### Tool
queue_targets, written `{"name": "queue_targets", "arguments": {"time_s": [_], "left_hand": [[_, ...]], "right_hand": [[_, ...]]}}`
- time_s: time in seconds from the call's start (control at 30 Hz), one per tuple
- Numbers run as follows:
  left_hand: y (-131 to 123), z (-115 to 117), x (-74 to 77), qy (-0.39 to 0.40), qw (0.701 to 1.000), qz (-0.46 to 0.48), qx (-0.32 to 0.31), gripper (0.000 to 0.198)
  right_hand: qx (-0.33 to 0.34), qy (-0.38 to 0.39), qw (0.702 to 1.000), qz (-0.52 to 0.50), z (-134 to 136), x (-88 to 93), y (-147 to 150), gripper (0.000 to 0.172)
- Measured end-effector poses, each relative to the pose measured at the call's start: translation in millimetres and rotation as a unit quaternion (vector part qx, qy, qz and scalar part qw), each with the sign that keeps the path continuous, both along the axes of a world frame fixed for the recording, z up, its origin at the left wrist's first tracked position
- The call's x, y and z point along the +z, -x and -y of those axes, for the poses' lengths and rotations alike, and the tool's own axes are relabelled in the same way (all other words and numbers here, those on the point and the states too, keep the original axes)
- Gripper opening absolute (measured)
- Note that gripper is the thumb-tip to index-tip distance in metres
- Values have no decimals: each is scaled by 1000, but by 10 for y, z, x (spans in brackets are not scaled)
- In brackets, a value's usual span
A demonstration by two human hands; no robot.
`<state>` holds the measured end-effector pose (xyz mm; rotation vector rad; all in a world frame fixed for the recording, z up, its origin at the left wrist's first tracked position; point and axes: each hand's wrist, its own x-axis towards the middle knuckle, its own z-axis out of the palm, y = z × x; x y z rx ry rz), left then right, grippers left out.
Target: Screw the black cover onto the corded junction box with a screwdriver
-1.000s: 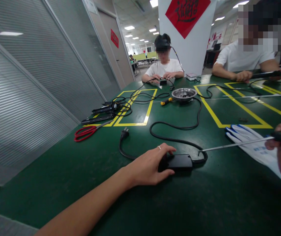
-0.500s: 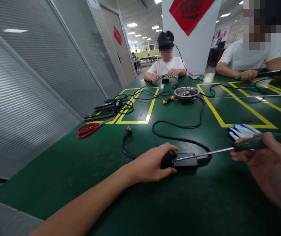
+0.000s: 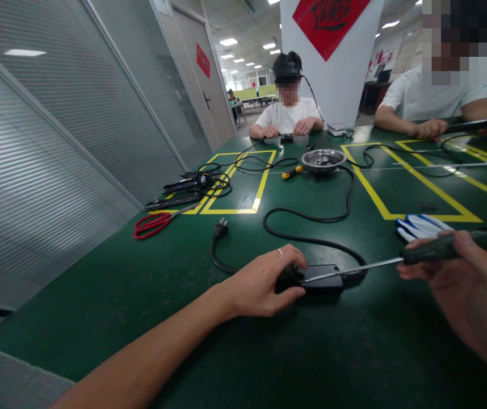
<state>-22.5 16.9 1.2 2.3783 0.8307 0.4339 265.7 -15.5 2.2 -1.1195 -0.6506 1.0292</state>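
My left hand (image 3: pixel 263 281) grips the near end of a black power adapter (image 3: pixel 320 278) lying flat on the green table (image 3: pixel 243 341); a ring shows on one finger. My right hand (image 3: pixel 460 278) is closed on the dark handle of a long screwdriver (image 3: pixel 401 258). Its thin metal shaft reaches left and its tip rests on the adapter's top. A black cable (image 3: pixel 307 218) runs from the adapter in loops to a plug (image 3: pixel 220 230).
White and blue gloves (image 3: pixel 420 226) lie by my right hand. Red scissors (image 3: pixel 154 222), black tools (image 3: pixel 184 190), a yellow-handled screwdriver (image 3: pixel 291 172) and a metal bowl (image 3: pixel 323 160) sit farther off. Two people in white shirts work at the far side.
My right hand came in from the right edge and swung the screwdriver tip from beside the cable onto the adapter's top. My left hand has stayed on the adapter.
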Motion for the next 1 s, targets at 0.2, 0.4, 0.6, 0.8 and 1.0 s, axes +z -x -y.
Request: {"name": "queue_targets", "arguments": {"time_s": [0.2, 0.4, 0.6, 0.8, 1.0], "left_hand": [[4, 1, 45, -8, 1000, 2, -13, 30], [7, -2, 34, -8, 1000, -10, -19, 33], [6, -5, 31, -11, 1000, -8, -16, 34], [-2, -5, 32, -12, 1000, -7, -12, 33], [2, -10, 40, -10, 1000, -9, -13, 32]], "right_hand": [[-9, -5, 1000, -7, -10, 8, -40, 27], [1, -5, 1000, -6, -13, -13, -40, 25], [-1, -4, 1000, -9, 7, -7, -41, 26], [-5, 5, 1000, -15, 2, 23, 2, 25], [2, 9, 1000, -20, 10, 21, 10, 24]]}}
